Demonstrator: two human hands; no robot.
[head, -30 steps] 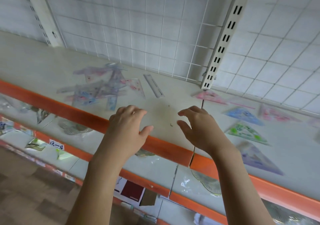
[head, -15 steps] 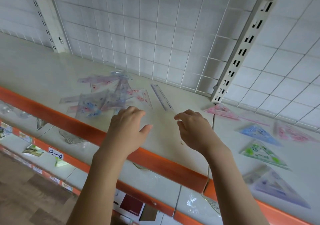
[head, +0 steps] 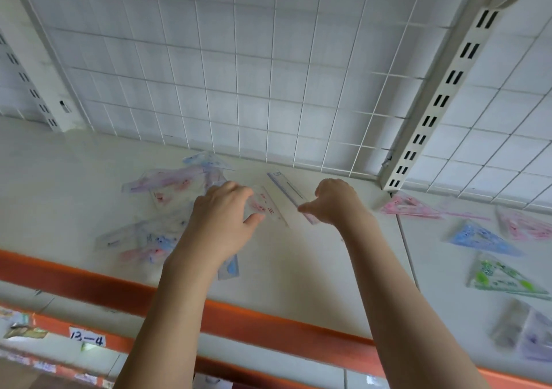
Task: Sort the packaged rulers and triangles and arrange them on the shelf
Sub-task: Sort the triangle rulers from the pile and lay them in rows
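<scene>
Nearest me, below both wrists, runs the orange shelf edge (head: 268, 326). I judge I am at the picking stage, reaching into the unsorted pile (head: 155, 224) that lies under and to the left of my left hand (head: 222, 224). That hand hovers palm down, fingers loosely spread and gripping nothing, over a clear pink-printed packet (head: 265, 206). My right hand (head: 334, 201) has curled fingers at the near end of a straight ruler (head: 286, 191); whether it pinches it I cannot tell. Next I need a firm pinch and lift. Well right of that hand lie sorted triangles (head: 481, 237).
</scene>
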